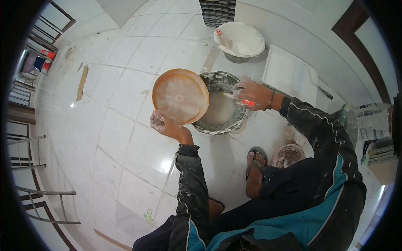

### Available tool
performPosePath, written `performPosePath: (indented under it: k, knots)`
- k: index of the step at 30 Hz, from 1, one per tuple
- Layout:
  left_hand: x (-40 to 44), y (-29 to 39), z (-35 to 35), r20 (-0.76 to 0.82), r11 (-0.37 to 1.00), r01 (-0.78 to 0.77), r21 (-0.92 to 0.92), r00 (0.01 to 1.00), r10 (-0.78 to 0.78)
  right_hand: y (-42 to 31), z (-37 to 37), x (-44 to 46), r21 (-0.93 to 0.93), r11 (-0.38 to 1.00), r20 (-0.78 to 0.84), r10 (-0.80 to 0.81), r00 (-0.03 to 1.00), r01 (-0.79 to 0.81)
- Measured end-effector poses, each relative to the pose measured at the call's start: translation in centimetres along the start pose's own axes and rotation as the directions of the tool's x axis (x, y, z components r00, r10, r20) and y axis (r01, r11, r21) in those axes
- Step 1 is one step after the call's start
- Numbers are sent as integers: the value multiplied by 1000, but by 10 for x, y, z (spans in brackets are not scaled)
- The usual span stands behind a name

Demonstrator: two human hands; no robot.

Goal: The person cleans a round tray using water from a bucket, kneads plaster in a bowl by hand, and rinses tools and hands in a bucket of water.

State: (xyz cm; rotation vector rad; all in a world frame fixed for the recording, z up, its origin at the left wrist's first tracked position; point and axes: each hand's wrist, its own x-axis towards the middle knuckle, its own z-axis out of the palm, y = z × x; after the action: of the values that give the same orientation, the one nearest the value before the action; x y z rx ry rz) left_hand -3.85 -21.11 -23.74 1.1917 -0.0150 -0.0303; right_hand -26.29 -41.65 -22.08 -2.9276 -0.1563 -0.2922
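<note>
"Orange bowl [181,96]: where is it?"
"Over the left edge of the black tub [224,79], which sits on the floor [138,104]. The left hand [168,126] curls tight on the bowl's near rim."
"The right hand [256,94]?"
"Closed round a red-handled tool [248,102], by the tub's right edge."
"All done?"
"Partly, I think. The cloudy water [220,111] is there, but a white film coats the bowl."

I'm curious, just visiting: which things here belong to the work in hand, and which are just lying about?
In use:
- orange basin, left hand
- red-orange tool, right hand
- black tub of cloudy liquid

Seemingly just lying about:
- brown strip on the floor
- traffic cone
</note>
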Motion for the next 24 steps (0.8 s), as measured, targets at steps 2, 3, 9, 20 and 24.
performPosePath:
  k: [2, 3, 9, 20, 24]
  knots:
    - [-1, 3, 0, -6, 1000, -14, -1, 1000, 14, -1, 4, 1, 32, 999, -52, -26, 998, 28]
    - [-4, 7, 1, 12, 1000, 2, -22, 1000, -2, 1, 6, 4, -14, 1000, 21, -1, 1000, 2]
    - [-7, 12, -1, 19, 999, -13, 51, 1000, 12, 4, 13, 5, -13, 999, 52, -31, 998, 32]
    - [-11, 20, 2, 0, 997, -13, 75, 1000, 13, 0, 28, 3, 20, 986, -8, 168, 986, -168]
    - [-6, 23, 3, 57, 981, -176, 76, 983, 172, -2, 27, 4, 391, 828, -81, 466, 881, -402]
